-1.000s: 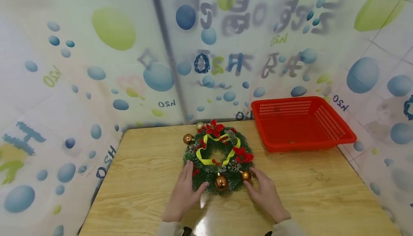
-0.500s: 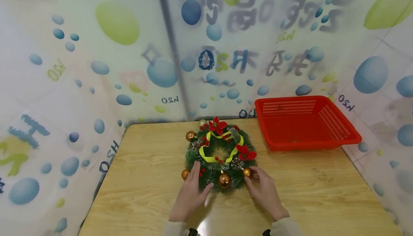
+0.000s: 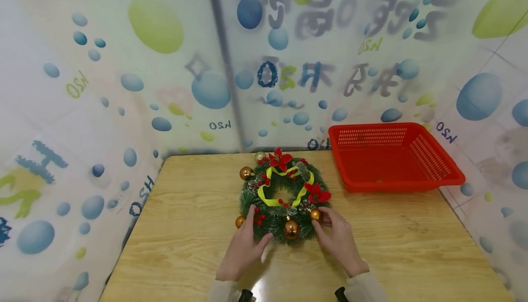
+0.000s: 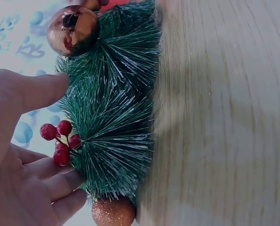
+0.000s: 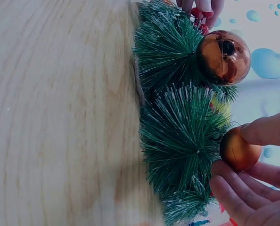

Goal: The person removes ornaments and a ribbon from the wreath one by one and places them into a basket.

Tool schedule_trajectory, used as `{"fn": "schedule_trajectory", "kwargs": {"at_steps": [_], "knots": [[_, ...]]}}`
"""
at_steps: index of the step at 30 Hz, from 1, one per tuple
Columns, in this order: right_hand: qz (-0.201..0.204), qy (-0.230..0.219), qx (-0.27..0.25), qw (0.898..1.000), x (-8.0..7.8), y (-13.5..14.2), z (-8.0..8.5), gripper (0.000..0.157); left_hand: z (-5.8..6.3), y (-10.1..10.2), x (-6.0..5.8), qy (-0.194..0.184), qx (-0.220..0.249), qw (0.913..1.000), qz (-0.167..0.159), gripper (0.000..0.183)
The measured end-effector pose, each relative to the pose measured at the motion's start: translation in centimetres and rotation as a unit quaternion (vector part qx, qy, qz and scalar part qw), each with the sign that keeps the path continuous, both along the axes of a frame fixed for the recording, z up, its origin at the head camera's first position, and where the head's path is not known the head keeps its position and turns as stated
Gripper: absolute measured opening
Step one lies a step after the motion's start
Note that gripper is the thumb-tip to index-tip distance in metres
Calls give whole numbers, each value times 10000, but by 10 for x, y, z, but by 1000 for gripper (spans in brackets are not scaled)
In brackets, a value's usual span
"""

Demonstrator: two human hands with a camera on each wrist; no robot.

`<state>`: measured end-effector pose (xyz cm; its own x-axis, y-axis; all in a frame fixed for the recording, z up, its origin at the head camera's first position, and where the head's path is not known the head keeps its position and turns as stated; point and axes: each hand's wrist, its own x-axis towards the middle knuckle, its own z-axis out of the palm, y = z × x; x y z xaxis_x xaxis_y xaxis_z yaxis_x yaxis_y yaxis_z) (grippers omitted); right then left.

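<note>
Wreath (image 3: 273,222): frosted green with red flowers (image 3: 280,159) and yellow ribbon (image 3: 270,202), on the desk (image 3: 185,228) between your left hand (image 3: 242,250) and right hand (image 3: 339,243).
Left: spread, touching the wreath.
Right: pinching a small gold ball (image 3: 316,215).
Wall writing (image 3: 287,77): mirrored "H2O", beyond both your hands.

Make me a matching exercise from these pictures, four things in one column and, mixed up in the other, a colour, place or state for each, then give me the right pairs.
Things:
1. basket
2. left hand
3. ribbon
4. right hand

Descriptions:
A. pinching a gold ball
B. yellow, looped around the middle hole of the wreath
C. red, to the right of the wreath
D. beside red berries at the wreath's near left

Right pairs: 1-C, 2-D, 3-B, 4-A.
</note>
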<state>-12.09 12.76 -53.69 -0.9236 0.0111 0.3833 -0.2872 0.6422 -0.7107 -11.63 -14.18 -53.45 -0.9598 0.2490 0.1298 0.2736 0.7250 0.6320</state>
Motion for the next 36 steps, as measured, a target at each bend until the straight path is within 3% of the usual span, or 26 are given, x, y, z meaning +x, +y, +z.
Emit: {"fn": "schedule_trajectory", "kwargs": {"at_steps": [6, 9, 12, 14, 16, 24, 36], "knots": [[-24, 298, -131, 9995, -1, 2, 3, 35, 2, 4, 2, 241, -78, 9997, -8, 87], [-94, 444, -160, 9988, 0, 5, 3, 36, 2, 11, 4, 898, -249, 9956, -66, 81], [-186, 519, -154, 9984, 0, 8, 3, 37, 1, 19, 5, 1613, -481, 9857, -119, 77], [-238, 537, -147, 9982, 1, 11, 3, 37, 0, 24, 6, 1824, -598, 9813, -136, 77], [-272, 548, -143, 9980, 2, 14, 3, 37, 0, 27, 6, 1769, -621, 9822, -134, 77], [-213, 540, -88, 9983, 0, 21, 4, 36, 2, 26, 8, 891, -510, 9947, 79, 77], [-280, 507, 63, 9983, -10, 27, 12, 34, 0, 24, 9, 1042, -581, 9928, 77, 78]]}}
